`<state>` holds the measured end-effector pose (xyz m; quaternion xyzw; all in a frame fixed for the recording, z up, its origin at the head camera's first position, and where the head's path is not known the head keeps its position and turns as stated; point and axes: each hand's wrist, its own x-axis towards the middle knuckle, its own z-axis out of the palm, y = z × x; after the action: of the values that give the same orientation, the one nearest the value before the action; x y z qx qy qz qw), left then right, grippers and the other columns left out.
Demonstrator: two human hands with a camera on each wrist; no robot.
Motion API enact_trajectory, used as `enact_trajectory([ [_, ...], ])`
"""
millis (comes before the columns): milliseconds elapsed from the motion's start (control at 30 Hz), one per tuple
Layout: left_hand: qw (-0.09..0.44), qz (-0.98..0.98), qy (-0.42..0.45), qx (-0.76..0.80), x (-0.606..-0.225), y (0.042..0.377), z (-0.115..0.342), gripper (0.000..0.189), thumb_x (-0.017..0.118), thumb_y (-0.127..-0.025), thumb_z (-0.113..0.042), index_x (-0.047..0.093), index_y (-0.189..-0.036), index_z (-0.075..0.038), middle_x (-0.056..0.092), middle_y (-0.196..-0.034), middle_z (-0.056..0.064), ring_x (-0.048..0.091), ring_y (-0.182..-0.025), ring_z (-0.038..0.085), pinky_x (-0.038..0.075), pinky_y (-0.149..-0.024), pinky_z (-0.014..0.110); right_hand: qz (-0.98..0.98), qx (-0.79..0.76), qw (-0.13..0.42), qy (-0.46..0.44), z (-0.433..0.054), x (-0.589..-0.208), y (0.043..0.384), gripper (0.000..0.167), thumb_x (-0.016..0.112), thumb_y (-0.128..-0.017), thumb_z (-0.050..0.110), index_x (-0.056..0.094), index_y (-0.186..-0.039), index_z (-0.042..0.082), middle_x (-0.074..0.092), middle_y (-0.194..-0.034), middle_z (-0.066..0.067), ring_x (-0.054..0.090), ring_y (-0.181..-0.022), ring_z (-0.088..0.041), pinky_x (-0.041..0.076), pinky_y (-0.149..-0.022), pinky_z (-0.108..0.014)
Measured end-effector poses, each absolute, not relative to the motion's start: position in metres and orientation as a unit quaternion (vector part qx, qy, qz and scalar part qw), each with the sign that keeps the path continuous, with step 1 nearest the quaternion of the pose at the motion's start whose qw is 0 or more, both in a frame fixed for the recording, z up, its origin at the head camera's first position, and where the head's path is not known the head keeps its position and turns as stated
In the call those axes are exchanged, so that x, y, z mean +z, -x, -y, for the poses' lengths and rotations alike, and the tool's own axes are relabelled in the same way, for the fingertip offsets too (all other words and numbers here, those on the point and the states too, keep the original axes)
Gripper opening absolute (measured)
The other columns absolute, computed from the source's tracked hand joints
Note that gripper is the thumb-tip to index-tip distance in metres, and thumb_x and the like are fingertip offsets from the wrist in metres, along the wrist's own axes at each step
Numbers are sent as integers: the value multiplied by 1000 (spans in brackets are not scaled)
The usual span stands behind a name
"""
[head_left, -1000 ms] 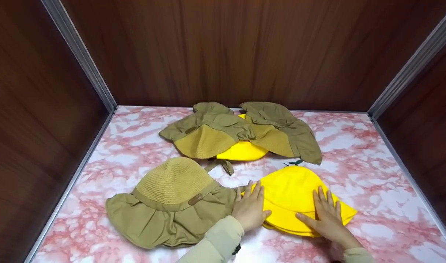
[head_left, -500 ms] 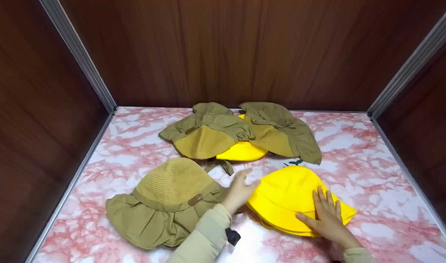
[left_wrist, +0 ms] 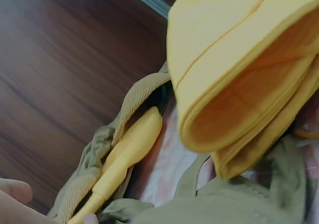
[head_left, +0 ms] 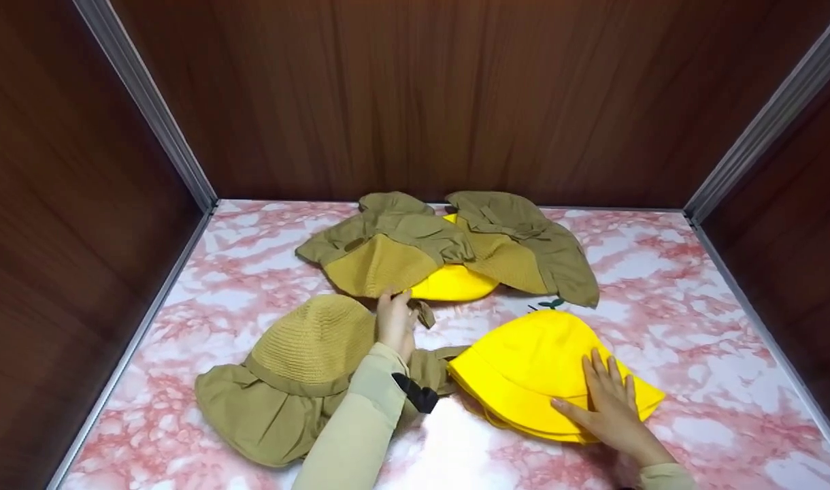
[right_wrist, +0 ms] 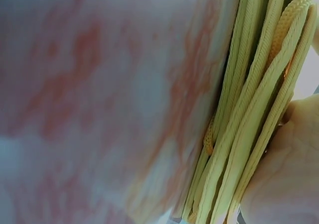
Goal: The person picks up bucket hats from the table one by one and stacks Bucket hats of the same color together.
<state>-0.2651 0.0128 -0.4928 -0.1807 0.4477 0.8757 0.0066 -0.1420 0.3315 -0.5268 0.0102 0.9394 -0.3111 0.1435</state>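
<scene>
In the head view my right hand (head_left: 609, 401) rests with spread fingers on the brim of a yellow bucket hat (head_left: 544, 354). Several layered yellow brims (right_wrist: 249, 109) show beside that hand in the right wrist view. My left hand (head_left: 394, 327) reaches across a khaki sun hat with a straw crown (head_left: 313, 340), its fingertips right at the lower edge of a farther straw-crowned hat (head_left: 381, 265). From the left wrist, a finger (left_wrist: 15, 189) shows apart from that hat's edge. Another yellow hat (head_left: 456, 282) lies partly hidden under the far hats.
A second khaki hat (head_left: 565, 252) overlaps the far pile at right. A khaki strap (head_left: 425, 314) trails from the pile, and a small green sprout-shaped piece (head_left: 552, 303) shows behind the yellow hat. Brown wood-grain panels (head_left: 415, 102) enclose the marbled pink table (head_left: 701, 354).
My left hand has left the near yellow hat's side and moved left and away to the far pile's edge. The right hand stays on the yellow hat.
</scene>
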Motion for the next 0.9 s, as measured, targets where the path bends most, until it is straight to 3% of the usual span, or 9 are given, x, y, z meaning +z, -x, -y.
enact_trajectory([
  [267, 1, -423, 201, 883, -493, 273, -4, 64, 42, -98, -3, 14, -155, 5, 9, -164, 22, 7, -153, 35, 16, -124, 52, -940, -301, 157, -4, -333, -509, 146, 110, 67, -86, 58, 15, -151, -13, -1, -160, -34, -10, -145, -56, -16, -112, -71],
  [433, -10, -428, 196, 882, -489, 273, -5, 63, 44, -98, -2, 16, -152, 10, 15, -163, 24, 15, -152, 33, 19, -124, 49, -941, -286, 182, -14, -331, -487, 153, 107, 65, -86, 61, 25, -147, -16, 6, -157, -38, -3, -144, -58, -6, -113, -72],
  [533, -13, -424, 190, 885, -484, 272, -6, 60, 43, -98, -2, 18, -152, 11, 18, -161, 25, 21, -150, 35, 23, -123, 48, -942, -287, 170, -18, -322, -473, 156, 105, 63, -88, 62, 25, -148, -15, 8, -158, -37, -1, -145, -56, -1, -115, -71],
  [700, -12, -422, 175, 889, -476, 268, -6, 54, 38, -101, -2, 21, -151, 10, 21, -160, 28, 22, -149, 39, 23, -123, 48, -939, -322, 118, 2, -298, -451, 162, 94, 62, -92, 55, 26, -152, -8, 12, -161, -30, 5, -149, -50, 9, -117, -70],
  [900, -8, -410, 155, 899, -467, 260, -8, 51, 36, -103, -3, 24, -151, 10, 22, -160, 27, 25, -149, 39, 22, -124, 47, -863, -488, 130, -17, -265, -435, 172, 77, 62, -96, 42, 28, -155, 6, 23, -162, -19, 18, -150, -40, 19, -121, -59],
])
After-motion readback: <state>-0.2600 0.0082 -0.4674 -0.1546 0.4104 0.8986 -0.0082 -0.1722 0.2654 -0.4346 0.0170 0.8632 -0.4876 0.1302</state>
